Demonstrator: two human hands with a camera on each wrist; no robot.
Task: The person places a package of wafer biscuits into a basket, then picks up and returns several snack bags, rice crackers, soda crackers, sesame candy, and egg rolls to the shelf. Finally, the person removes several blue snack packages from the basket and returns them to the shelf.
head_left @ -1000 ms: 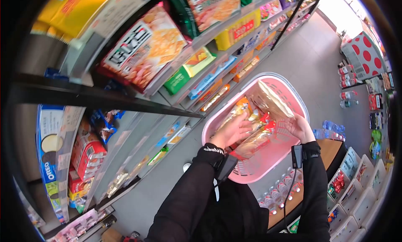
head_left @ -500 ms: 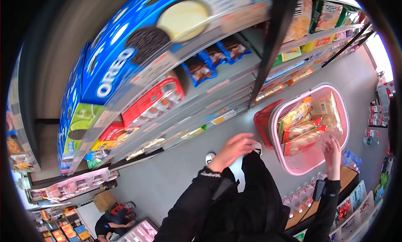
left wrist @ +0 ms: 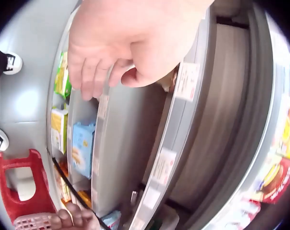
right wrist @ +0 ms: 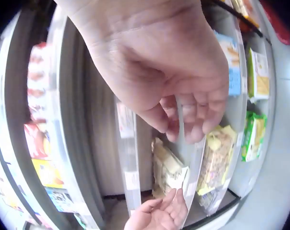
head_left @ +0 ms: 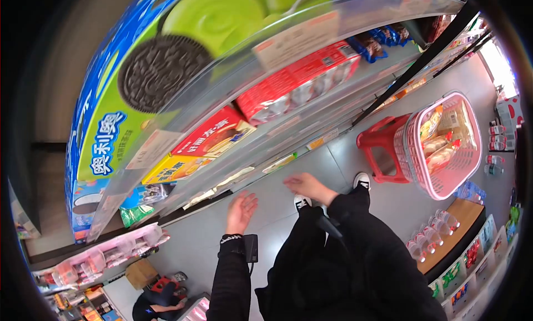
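My left hand (head_left: 241,213) is raised beside the low shelves, palm visible and fingers loosely bent, holding nothing. To its right my right hand (head_left: 310,189) hangs over the floor, also empty, its fingers extended toward the shelves. In the left wrist view my left hand (left wrist: 130,43) is in front of the shelf levels, above a blue pack (left wrist: 82,148). From the right wrist, my right hand (right wrist: 169,72) appears with relaxed fingers, above a cream-coloured pack (right wrist: 168,171) and a yellow pack (right wrist: 217,158). The hands are apart.
A pink basket (head_left: 412,154) with snack packs stands on a red stool (head_left: 377,149) at the right. Large cookie boxes (head_left: 105,149) fill the upper left shelf. Bottles (head_left: 427,238) stand by a wooden surface (head_left: 458,224). A person (head_left: 158,304) is low at bottom left.
Both hands have come away from the basket toward the shelves at the left. The head view has swung left, so the basket now appears farther right.
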